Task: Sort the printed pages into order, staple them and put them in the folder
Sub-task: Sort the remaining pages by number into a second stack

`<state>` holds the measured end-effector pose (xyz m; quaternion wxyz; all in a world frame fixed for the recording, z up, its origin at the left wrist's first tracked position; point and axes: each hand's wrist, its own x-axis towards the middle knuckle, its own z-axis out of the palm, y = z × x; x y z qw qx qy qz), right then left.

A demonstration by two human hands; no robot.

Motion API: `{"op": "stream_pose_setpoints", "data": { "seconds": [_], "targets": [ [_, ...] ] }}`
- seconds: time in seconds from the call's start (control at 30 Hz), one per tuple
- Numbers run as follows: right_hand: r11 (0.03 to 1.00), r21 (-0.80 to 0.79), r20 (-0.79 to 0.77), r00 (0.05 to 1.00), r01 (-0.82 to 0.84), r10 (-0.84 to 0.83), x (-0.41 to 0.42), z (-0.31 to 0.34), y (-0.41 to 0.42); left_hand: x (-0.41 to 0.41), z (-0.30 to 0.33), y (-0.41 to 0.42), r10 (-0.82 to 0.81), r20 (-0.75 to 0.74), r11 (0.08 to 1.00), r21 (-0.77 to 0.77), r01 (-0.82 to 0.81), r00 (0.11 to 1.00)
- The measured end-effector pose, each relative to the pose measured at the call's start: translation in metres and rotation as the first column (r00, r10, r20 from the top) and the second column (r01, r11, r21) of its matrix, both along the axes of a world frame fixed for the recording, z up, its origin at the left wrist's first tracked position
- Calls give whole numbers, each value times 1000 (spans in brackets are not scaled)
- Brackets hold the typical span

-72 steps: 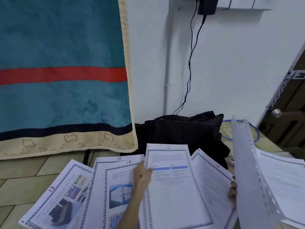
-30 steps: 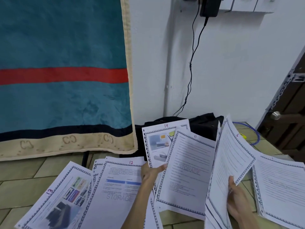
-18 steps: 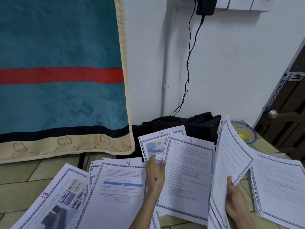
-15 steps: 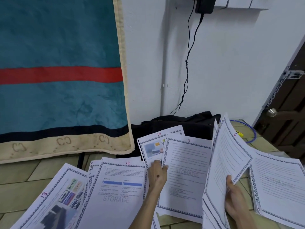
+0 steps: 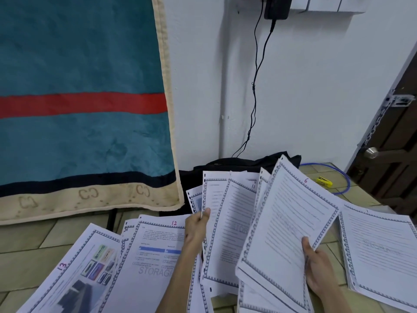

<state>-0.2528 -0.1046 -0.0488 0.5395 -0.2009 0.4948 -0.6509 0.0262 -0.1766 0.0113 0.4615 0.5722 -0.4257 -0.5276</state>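
Fingers of the left hand are curled round the left edge of a raised sheet, which is pinched between thumb and fingertips just behind the page marked 11. A fanned sheaf is held up by the right hand, the thumb being pressed on its top sheet, the page marked 6; the remaining fingers are hidden behind the paper. Both held items are tilted up off the floor, their long axes running away from the person toward the wall. Pages 12 and 13 are spread flat to the left of the left forearm, overlapping one another. To the right of the right hand, a further stack is laid flat, and its top sheet appears to be marked 1. A black bag lies against the wall behind the pages. Sorting is judged to be in progress. The relation governing the next move is that the high-numbered pages lie on the left-hand side, with the left hand nearer to them, whereas the low-numbered pages lie on the right-hand side. The number on the pinched sheet cannot be read, so its place in the order cannot be stated. No stapler or folder is visible.
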Motion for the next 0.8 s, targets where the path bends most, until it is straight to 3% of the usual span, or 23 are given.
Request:
{"op": "stream_pose_setpoints", "data": {
  "seconds": [0.2, 0.43, 0.67, 0.8],
  "targets": [
    [998, 56, -307, 952, 7, 11, 5, 3, 5, 18, 38, -1, 102, -39, 967, -230, -108, 994],
    [999, 39, -318, 948, -1, 14, 15, 13, 9, 40, 85, -2, 231, -43, 894, -384, -229, 972],
    [1000, 8, -361, 933, -9, 12, 17, 13, 11, 86, 87, 8, 375, 231, 875, -409, -260, 898],
    [999, 36, -349, 937, -6, 18, 15, 13, 11, 119, 74, 19, 377, 399, 920, -268, -287, 836]
  ]
}}
